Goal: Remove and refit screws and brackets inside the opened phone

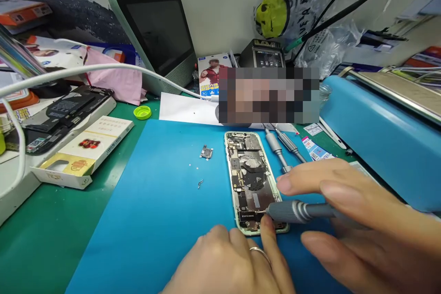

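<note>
An opened smartphone [257,181] lies on the blue mat, its circuit boards and a dark lower module exposed. My right hand [347,202] grips a grey screwdriver [299,211], held nearly level, its thin tip over the phone's lower part. My left hand [237,257], with a ring on one finger, is closed against the phone's bottom edge; one finger reaches up beside the screwdriver tip. Its other fingertips are hidden. Left of the phone lie a small metal part [206,152], a thin bracket [200,183] and tiny screws [197,168].
Two more screwdrivers [277,149] lie beyond the phone. The blue mat [151,220] covers the green table [44,211]. At left are a white-gold box [86,151] and a white cable [103,68]. A smart display [156,32] stands behind; a blue case [379,138] is at right.
</note>
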### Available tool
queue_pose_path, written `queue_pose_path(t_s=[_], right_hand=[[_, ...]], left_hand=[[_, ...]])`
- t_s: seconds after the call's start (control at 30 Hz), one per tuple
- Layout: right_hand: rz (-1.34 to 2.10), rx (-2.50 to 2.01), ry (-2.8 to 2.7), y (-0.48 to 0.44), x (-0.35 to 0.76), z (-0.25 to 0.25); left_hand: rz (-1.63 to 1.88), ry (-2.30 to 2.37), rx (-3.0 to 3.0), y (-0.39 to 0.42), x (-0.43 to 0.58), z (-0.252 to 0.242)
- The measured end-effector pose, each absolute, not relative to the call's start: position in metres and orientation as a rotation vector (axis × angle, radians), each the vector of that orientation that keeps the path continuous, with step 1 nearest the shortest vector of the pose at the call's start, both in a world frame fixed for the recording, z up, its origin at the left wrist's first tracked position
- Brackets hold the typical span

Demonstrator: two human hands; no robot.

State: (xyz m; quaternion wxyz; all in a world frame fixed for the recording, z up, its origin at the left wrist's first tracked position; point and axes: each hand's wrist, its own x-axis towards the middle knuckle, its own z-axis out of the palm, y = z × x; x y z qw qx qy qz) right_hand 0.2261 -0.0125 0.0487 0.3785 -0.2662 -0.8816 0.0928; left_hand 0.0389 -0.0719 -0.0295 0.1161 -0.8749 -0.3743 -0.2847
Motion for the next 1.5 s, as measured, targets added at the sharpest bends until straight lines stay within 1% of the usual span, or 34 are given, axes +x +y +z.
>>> queue_pose_path(t_s=[0.1, 0.2, 0.4, 0.57, 0.9, 1.1, 1.3, 1.5], right_hand=[[0.246, -0.557, -2.289, -0.013, 0.228, 0.047], [0.252, -0.597, -2.318, -0.013, 0.229, 0.046], [0.227, -0.527, -2.312, -0.009, 0.230, 0.043], [0.217, -0.558, -2.270, -0.009, 0.230, 0.042], [0.405, -0.575, -2.271, -0.011, 0.227, 0.040], [0.418, -0.582, -2.353, -0.012, 0.227, 0.041], [0.474, -0.546, -2.278, -0.009, 0.229, 0.034], [0.454, -0.582, -2.330, -0.016, 0.230, 0.040]], left_hand=[[-0.865, -1.097, -2.570, -0.070, 0.039, -0.032], [-0.922, -1.071, -2.564, -0.068, 0.039, -0.031], [-0.854, -1.051, -2.557, -0.068, 0.038, -0.028], [-0.908, -1.066, -2.535, -0.068, 0.038, -0.026], [-0.970, -1.081, -2.487, -0.067, 0.043, -0.032], [-0.924, -1.035, -2.540, -0.066, 0.041, -0.028], [-0.960, -1.074, -2.498, -0.065, 0.041, -0.029], [-0.939, -1.072, -2.548, -0.067, 0.040, -0.029]])
